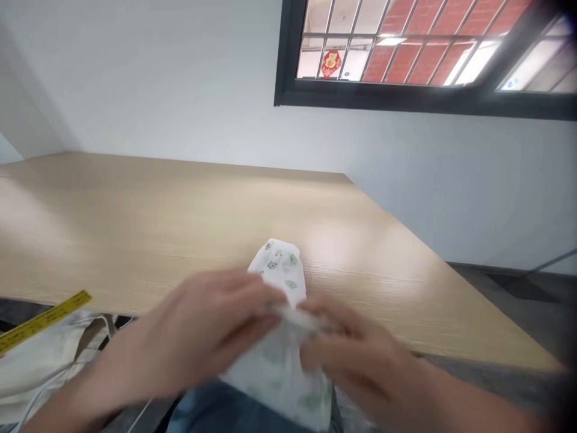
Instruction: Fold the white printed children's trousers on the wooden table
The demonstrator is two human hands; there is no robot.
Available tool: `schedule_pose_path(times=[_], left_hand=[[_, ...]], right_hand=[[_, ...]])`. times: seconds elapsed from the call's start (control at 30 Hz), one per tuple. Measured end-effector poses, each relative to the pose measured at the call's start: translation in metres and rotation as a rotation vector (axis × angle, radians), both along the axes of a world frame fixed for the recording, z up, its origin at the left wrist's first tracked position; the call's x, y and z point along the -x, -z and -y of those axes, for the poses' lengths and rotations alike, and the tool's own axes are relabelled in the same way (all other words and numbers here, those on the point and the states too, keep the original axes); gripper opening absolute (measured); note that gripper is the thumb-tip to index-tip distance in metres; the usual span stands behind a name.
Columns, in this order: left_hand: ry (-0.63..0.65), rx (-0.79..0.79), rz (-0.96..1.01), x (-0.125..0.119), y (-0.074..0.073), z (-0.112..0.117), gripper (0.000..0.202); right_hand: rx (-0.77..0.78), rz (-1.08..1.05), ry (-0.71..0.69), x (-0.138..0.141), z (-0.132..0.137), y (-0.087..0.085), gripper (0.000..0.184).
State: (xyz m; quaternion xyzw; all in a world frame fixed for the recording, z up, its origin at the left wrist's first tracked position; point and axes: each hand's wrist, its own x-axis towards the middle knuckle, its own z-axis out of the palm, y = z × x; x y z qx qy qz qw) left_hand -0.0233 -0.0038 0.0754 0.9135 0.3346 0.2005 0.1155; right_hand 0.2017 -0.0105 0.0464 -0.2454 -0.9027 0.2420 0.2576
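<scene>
Our left hand [189,337] and right hand [351,355] close their fingers [252,294] on a gathered fold of white printed cloth [274,373], its far end lying flat on the counter [180,228].

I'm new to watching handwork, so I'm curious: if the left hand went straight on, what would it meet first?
The left hand would meet the white printed cloth first, which its fingers already seem to touch; the right hand lies just beyond, though depth is hard to judge.
</scene>
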Motion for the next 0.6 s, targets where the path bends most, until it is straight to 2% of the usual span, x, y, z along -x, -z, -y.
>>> schedule_pose_path(times=[0.07,0.13,0.23,0.3,0.37,0.43,0.5,0.53,0.6], left_hand=[[-0.042,-0.058,0.052,-0.013,-0.001,-0.042,0.018],[-0.070,-0.109,0.067,-0.028,0.005,-0.088,0.019],[-0.111,-0.039,-0.037,-0.046,0.029,-0.146,0.025],[-0.111,0.006,-0.100,-0.051,0.049,-0.170,0.025],[-0.118,0.010,-0.116,-0.050,0.063,-0.178,0.026],[-0.155,-0.026,-0.087,-0.046,0.069,-0.172,0.032],[-0.186,-0.069,0.009,-0.041,0.067,-0.155,0.038],[-0.172,-0.059,0.081,-0.039,0.065,-0.143,0.040],[-0.047,0.061,0.205,-0.038,0.064,-0.117,0.042]], right_hand=[[-0.124,-0.087,0.123,-0.002,-0.037,0.003,0.021],[-0.158,-0.143,0.267,-0.005,-0.078,0.012,0.023],[-0.043,-0.026,0.445,-0.011,-0.128,0.035,0.025],[0.034,0.104,0.473,-0.016,-0.143,0.048,0.026],[0.008,0.184,0.461,-0.019,-0.144,0.056,0.028],[-0.181,0.192,0.477,-0.019,-0.135,0.057,0.030],[-0.423,0.171,0.455,-0.015,-0.119,0.054,0.030],[-0.498,0.169,0.403,-0.012,-0.110,0.053,0.030],[-0.491,0.214,0.243,-0.002,-0.089,0.052,0.029]])
